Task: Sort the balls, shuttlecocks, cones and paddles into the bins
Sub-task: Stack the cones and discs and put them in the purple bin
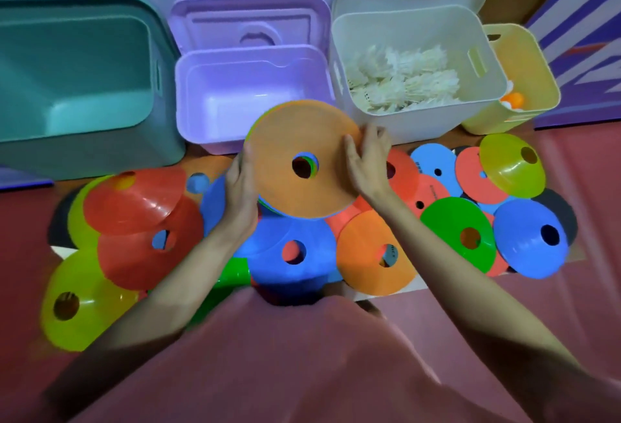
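Observation:
A stack of flat disc cones with an orange one on top point(295, 140) is held between my left hand point(240, 187) and my right hand point(366, 160), tilted up in front of the empty purple bin point(188, 103). Many loose disc cones lie on the floor: red point(134, 201), yellow point(84, 301), blue point(292, 254), orange point(373, 254), green point(457, 231). The white bin point(490, 86) holds white shuttlecocks point(403, 80). Orange balls point(512, 100) show in the yellow bin point(534, 63).
A large empty teal bin point(161, 46) stands at the far left. Purple and white lids lean against the wall behind their bins. A dark disc point(557, 207) pokes out at the right of the pile. My pink clothing fills the bottom of the view.

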Motion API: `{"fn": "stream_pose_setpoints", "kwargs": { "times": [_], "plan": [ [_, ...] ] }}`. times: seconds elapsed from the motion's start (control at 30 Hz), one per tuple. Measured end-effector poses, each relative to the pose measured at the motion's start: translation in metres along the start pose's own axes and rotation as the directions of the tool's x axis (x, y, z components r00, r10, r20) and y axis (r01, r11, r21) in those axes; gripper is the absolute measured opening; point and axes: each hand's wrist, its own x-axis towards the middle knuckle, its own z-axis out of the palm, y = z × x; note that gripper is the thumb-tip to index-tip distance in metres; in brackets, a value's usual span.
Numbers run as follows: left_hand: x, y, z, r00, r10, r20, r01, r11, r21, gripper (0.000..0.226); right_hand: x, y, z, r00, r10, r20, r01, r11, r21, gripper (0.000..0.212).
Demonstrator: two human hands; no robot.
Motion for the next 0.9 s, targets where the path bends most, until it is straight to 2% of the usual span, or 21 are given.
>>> {"fn": "stream_pose_setpoints", "kwargs": {
  "times": [0.13,0.27,0.33,0.43,0.57,0.7,0.77,0.9],
  "plan": [
    [0.029,0.011,-0.008,0.997,0.079,0.020,-0.079,0.997,0.014,0.022,0.024,-0.025,0.014,0.997,-0.044,0.057,0.034,0.986,0.162,0.045],
    [0.081,0.027,-0.016,0.998,0.033,-0.055,-0.026,0.992,0.125,0.021,0.064,-0.047,0.029,0.990,-0.059,0.129,0.055,0.998,0.031,0.030],
    [0.107,0.034,-0.016,0.994,0.015,-0.109,0.005,0.983,0.182,0.021,0.086,-0.057,0.039,0.988,-0.081,0.128,0.083,0.997,-0.006,0.030],
    [0.144,0.044,-0.012,0.994,0.039,-0.102,-0.006,0.953,0.304,0.010,0.117,-0.067,0.057,0.989,-0.068,0.130,0.073,0.997,-0.037,0.030],
    [0.190,0.049,-0.015,0.998,0.017,-0.064,0.016,0.874,0.485,0.008,0.152,-0.073,0.079,0.985,-0.045,0.168,0.053,0.998,-0.044,0.038],
    [0.214,0.040,-0.022,0.997,0.004,-0.082,0.050,0.764,0.643,0.011,0.171,-0.062,0.106,0.978,0.023,0.209,-0.005,0.996,-0.088,0.024],
    [0.221,0.032,-0.024,0.994,-0.013,-0.108,0.083,0.727,0.682,0.002,0.173,-0.055,0.119,0.974,0.050,0.219,-0.030,0.995,-0.095,0.024],
    [0.234,0.020,-0.027,0.990,-0.065,-0.126,0.137,0.659,0.740,0.026,0.171,-0.045,0.136,0.964,0.119,0.239,-0.097,0.990,-0.105,0.022]
  ]
}}
